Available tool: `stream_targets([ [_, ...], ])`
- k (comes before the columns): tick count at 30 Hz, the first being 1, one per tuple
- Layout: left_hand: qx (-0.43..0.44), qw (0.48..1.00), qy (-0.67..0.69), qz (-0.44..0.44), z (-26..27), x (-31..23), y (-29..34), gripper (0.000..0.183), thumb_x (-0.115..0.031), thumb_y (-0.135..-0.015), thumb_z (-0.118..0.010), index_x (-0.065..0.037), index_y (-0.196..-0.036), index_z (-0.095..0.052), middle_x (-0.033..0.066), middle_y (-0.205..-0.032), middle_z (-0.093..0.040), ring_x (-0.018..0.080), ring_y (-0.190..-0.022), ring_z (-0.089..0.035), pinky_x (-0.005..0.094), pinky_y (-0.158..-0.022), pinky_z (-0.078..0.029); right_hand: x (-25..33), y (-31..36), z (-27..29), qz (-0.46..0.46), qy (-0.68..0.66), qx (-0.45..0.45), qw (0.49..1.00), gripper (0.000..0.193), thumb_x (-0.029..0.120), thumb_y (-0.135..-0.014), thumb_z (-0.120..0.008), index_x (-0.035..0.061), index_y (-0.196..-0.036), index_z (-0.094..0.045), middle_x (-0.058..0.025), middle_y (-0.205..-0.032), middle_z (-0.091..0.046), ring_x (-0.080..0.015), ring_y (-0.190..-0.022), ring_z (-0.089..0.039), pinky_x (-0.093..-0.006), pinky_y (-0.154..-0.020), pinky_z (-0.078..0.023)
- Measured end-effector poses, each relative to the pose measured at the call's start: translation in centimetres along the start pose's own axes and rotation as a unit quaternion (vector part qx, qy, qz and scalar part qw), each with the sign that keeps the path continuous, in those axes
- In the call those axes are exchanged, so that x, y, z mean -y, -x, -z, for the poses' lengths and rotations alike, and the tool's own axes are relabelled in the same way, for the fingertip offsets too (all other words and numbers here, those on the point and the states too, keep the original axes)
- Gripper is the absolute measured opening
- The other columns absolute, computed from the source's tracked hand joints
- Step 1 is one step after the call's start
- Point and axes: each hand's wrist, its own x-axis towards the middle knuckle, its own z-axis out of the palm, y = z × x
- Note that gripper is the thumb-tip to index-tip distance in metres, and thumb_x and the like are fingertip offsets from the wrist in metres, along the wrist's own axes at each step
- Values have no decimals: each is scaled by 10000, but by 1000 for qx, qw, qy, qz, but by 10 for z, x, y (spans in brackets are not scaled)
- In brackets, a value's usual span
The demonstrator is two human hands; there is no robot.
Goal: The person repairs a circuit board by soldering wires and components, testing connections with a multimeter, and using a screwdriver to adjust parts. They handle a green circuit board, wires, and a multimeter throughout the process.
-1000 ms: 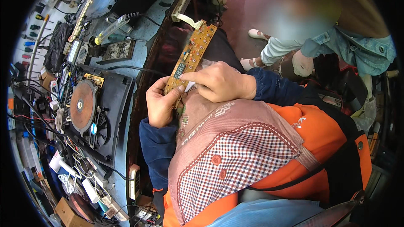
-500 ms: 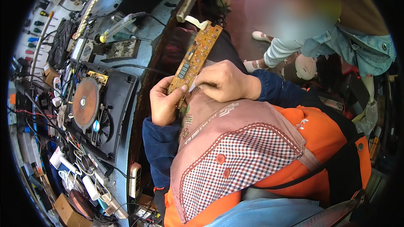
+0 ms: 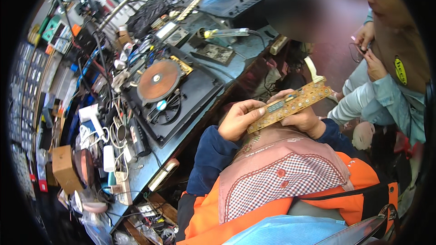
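Observation:
A long tan circuit board (image 3: pixel 295 104) with a small digit display (image 3: pixel 275 107) and rows of little round buttons is held above my lap. My left hand (image 3: pixel 240 119) is closed on its near left end, thumb on top beside the display. My right hand (image 3: pixel 305 120) is closed around the lower long edge, and the board hides some of its fingers. From the far right end sticks up a white ribbon cable (image 3: pixel 310 69). To the left on the bench lies an opened induction cooker, its black housing (image 3: pixel 200 91) holding a copper-brown coil (image 3: pixel 159 81) and a black fan (image 3: pixel 169 109).
A soldering iron (image 3: pixel 227 32) rests by a grimy metal tray (image 3: pixel 213 53) on the blue bench (image 3: pixel 136 179). Tangled white cables (image 3: pixel 116 140) and a cardboard box (image 3: pixel 66 168) crowd the left. At right, another person's hands (image 3: pixel 370 50) hold a thin dark cord.
The view has swung, so bench and board appear farther right. The board has tilted from steep to flatter. My right hand has gone from a pinch near its lower end to gripping its edge.

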Motion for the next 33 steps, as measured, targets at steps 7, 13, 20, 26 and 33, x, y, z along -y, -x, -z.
stream_targets([
  [7,-349,856,-311,-223,6,-80,142,291,-33,-985,-776,-1,-1268,-714,54,-1120,-752,102,-980,-691,259,-873,-563,2,3,12,44,-96,-106,989,591,171,-872,-759,38,-1403,-537,-188,-1294,-676,-297,-1158,-708,-355,-790,-632],
  [13,-598,730,-266,-197,123,-88,224,396,-160,-1019,-790,15,-1328,-615,28,-988,-655,79,-824,-604,228,-680,-509,2,-2,19,23,-142,-133,981,523,210,-943,-744,35,-1395,-547,-176,-1257,-692,-261,-1103,-732,-346,-823,-634],
  [20,-486,850,-88,-182,142,-83,181,284,-95,-1008,-729,24,-1258,-662,90,-1071,-754,184,-847,-737,322,-735,-606,-1,-16,16,7,-132,-129,983,467,176,-968,-721,22,-1373,-547,-169,-1221,-703,-242,-1039,-739,-340,-839,-612],
  [26,-521,828,-39,-204,152,-84,174,242,-13,-934,-712,44,-1166,-676,114,-1042,-759,235,-871,-757,356,-807,-627,-3,-16,21,-7,-120,-137,983,481,184,-954,-735,20,-1366,-549,-153,-1188,-705,-213,-995,-726,-317,-822,-592],
  [33,-568,779,-99,-247,158,-92,205,80,-26,-852,-715,-29,-910,-660,31,-844,-664,163,-729,-649,292,-730,-533,5,-14,19,-5,-117,-161,980,511,182,-916,-756,13,-1351,-548,-154,-1173,-700,-218,-990,-722,-319,-813,-593],
])
